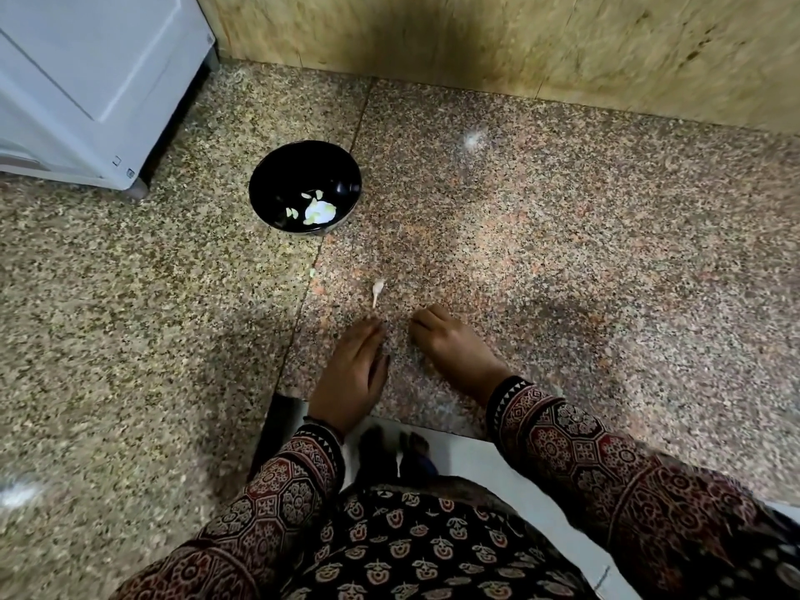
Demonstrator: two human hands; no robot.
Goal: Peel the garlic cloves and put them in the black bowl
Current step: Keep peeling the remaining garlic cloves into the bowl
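Two palms down on counter (562,253), left hand (353,370) fingers flat, right hand (454,348) fingers loosely bent, both empty.

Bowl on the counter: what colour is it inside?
The bowl is glossy black; head view shows it best.

Worktop's a speckled granite counter (562,253), pinkish on the right slab and more yellow-grey on the left slab (108,318), with a thin seam (329,236) running diagonally between them. A white appliance (95,80) sits in the far left corner on a little grey foot (137,191). Behind is a tan marbled wall (606,49) with a dark smudgy patch (411,41). There's a light glare spot (472,139) on the pink slab, and white floor (476,461) shows below the front edge.
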